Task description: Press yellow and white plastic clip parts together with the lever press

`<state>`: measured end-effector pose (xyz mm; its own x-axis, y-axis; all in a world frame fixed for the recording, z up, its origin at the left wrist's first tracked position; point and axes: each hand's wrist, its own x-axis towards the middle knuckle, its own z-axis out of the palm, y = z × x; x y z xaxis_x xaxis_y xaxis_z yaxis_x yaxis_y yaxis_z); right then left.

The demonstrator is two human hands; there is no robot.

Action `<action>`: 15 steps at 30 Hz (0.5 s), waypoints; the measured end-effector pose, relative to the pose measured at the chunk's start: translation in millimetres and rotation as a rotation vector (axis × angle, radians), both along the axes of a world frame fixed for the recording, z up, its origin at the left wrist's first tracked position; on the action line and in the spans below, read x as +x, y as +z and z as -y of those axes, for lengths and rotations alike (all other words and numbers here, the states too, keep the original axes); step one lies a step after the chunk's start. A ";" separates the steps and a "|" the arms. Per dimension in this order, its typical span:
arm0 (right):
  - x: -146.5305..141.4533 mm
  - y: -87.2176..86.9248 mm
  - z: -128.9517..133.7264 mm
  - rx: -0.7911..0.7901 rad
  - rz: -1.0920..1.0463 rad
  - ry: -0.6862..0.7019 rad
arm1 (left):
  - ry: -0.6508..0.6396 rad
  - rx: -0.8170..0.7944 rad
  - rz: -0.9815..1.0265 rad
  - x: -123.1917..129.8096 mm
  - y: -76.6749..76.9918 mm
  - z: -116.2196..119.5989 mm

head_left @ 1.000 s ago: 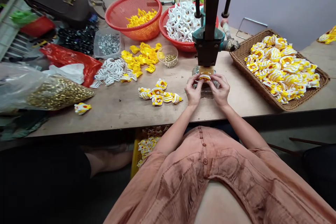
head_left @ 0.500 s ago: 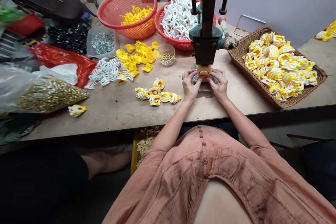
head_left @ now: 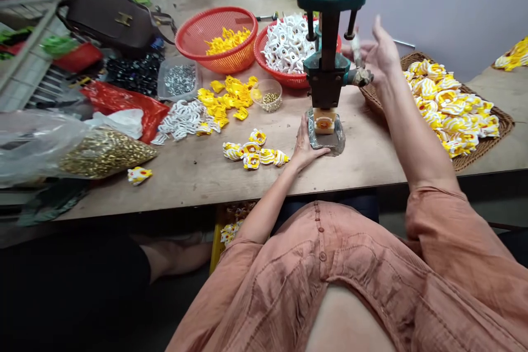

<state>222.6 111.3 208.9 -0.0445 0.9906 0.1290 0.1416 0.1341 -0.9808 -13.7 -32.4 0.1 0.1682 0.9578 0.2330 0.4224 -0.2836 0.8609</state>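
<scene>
Plainly, the press [head_left: 328, 58] stands upright — head [head_left: 324, 88] downward

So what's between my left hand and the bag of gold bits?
In the head view, a cluster of yellow-and-white pieces lies near your left hand, then mostly bare tabletop up to the bag.

A dark handbag [head_left: 103, 22] lies behind glossy black pieces [head_left: 134, 73].

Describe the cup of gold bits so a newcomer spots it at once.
Find the green press. Left of it, in front of the red basket of white pieces and right of the loose yellow pieces, sits the cup of gold bits. It is small, round and clear, whereas the clear box farther left holds silver bits.
</scene>
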 end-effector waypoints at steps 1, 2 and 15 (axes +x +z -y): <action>-0.7 26.3 2.2 -0.024 -0.113 -0.002 | -0.007 0.008 0.001 0.2 -1.6 -1.3; -2.1 46.9 12.3 0.006 -0.192 -0.012 | -0.016 0.022 0.003 0.4 -2.7 -3.1; 21.6 -121.2 179.1 0.950 0.671 0.064 | 0.040 0.112 -0.121 6.0 -4.7 -5.7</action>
